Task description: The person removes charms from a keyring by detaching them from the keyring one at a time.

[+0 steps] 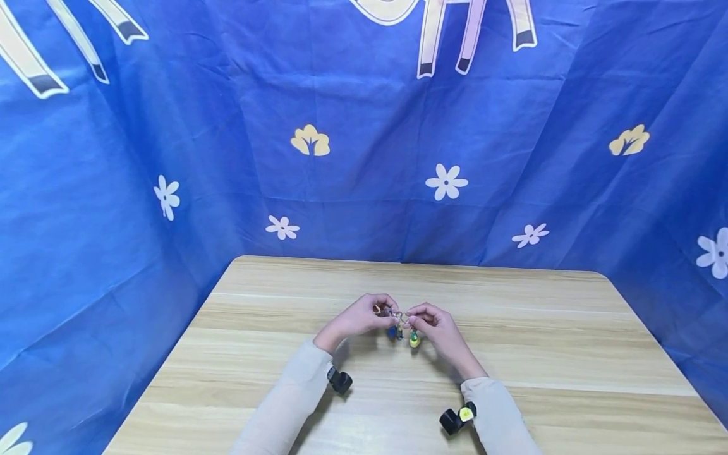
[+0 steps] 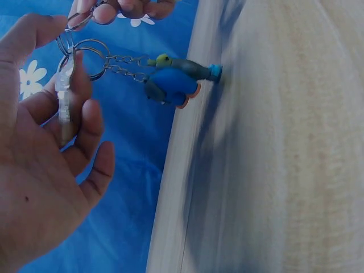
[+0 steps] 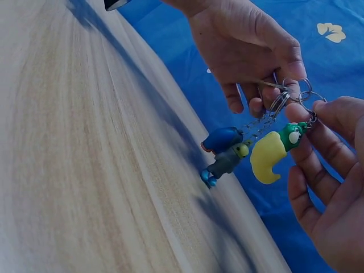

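Above the wooden table, my left hand (image 1: 361,317) pinches a bunch of metal key rings (image 2: 94,57) between thumb and fingers. A silver key (image 2: 65,96) lies along its fingers. Two figure keychains hang on short chains from these rings: a blue one (image 2: 170,84) and a grey-green one with light-blue feet (image 3: 224,162). Close beside it, my right hand (image 1: 442,330) pinches another split ring (image 3: 313,102), which meets the left hand's rings. From that ring dangles a yellow figure keychain with a green head (image 3: 268,156). Whether the rings are linked, I cannot tell.
The light wooden table (image 1: 239,392) spreads below both hands. A blue cloth (image 1: 364,208) printed with flowers and animal legs hangs behind it and along the sides. Black wrist cameras (image 1: 341,382) are strapped over both sleeves.
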Action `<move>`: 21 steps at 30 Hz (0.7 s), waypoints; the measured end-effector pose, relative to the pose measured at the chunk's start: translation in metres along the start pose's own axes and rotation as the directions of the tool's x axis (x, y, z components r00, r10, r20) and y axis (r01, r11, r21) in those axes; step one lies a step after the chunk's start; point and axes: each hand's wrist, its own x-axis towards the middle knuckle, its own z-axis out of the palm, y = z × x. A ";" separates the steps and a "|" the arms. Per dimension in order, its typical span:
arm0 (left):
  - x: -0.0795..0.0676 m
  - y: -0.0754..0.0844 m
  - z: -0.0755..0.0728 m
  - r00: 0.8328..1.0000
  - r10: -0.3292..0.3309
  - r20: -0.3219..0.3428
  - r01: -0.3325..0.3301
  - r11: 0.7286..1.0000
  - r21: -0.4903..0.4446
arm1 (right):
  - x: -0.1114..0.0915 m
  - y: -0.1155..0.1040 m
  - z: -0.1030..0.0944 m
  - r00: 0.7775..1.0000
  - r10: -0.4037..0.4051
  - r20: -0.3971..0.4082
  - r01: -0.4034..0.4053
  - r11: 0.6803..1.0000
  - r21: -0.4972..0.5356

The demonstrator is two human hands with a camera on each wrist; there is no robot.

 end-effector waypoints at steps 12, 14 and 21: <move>-0.003 0.000 -0.001 0.998 0.044 -0.036 -0.044 0.999 -0.005 | -0.001 -0.003 0.001 1.000 0.015 0.003 -0.015 1.000 0.001; -0.002 -0.001 -0.001 0.999 0.030 -0.019 -0.031 0.999 -0.034 | -0.001 -0.003 0.001 1.000 0.015 0.003 -0.015 1.000 0.002; -0.001 0.000 0.001 1.000 0.005 -0.002 -0.005 0.997 -0.081 | 0.000 -0.004 0.000 1.000 0.008 0.002 -0.008 1.000 -0.002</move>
